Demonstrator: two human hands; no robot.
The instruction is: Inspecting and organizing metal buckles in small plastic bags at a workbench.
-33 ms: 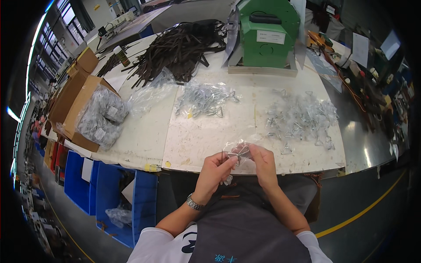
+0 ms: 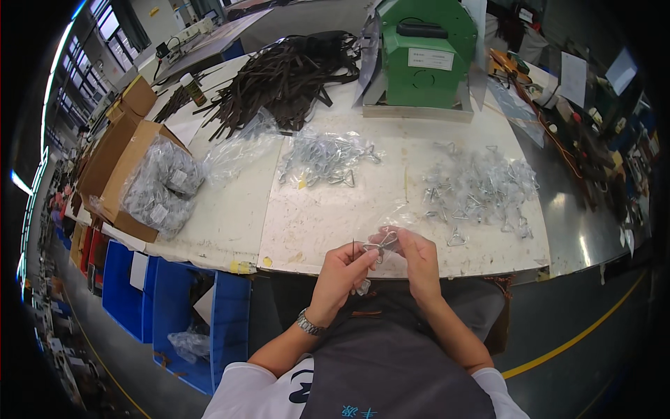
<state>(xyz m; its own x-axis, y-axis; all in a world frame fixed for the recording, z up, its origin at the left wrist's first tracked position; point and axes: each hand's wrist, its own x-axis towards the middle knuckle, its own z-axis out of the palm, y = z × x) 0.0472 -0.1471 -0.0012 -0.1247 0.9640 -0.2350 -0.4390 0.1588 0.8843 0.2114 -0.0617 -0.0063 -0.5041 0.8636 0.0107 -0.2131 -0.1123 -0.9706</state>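
My left hand (image 2: 345, 269) and my right hand (image 2: 419, 257) meet just over the front edge of the white table (image 2: 307, 223). Between their fingertips they pinch a small triangular metal ring (image 2: 382, 241), which is partly wrapped in a thin clear plastic bag (image 2: 396, 213). A watch sits on my left wrist. To the right, beyond my hands, lies a spread of loose metal rings (image 2: 478, 188). A heap of rings in clear bags (image 2: 324, 157) lies at the table's middle.
A green machine (image 2: 426, 56) stands at the back of the table beside a pile of dark brown straps (image 2: 286, 73). A cardboard box (image 2: 129, 164) of bagged parts sits at the left edge. Blue bins (image 2: 136, 286) stand on the floor below.
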